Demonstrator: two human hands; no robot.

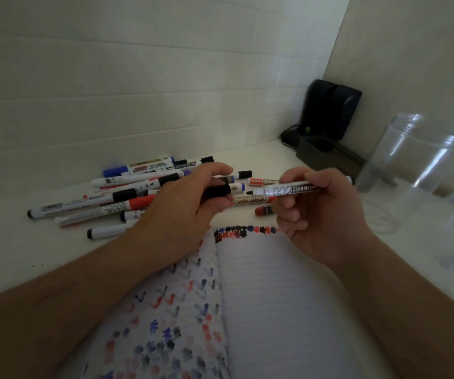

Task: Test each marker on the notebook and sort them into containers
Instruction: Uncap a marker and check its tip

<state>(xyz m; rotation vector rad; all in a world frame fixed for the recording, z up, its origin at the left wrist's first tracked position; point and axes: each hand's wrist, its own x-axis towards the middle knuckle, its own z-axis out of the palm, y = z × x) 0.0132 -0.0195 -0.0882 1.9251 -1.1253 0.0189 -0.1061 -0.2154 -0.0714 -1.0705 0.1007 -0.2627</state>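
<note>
Dim light falls on a white tiled wall (111, 77) meeting a white tabletop (15, 242).

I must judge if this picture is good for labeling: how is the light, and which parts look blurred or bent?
Head view: the light is dim and soft, no hard shadows; the clear jar at right is smeared, with bright streaks; wall lines curve from the wide lens; the marker in the right hand and the cap in the left hand stay fairly sharp.
</note>
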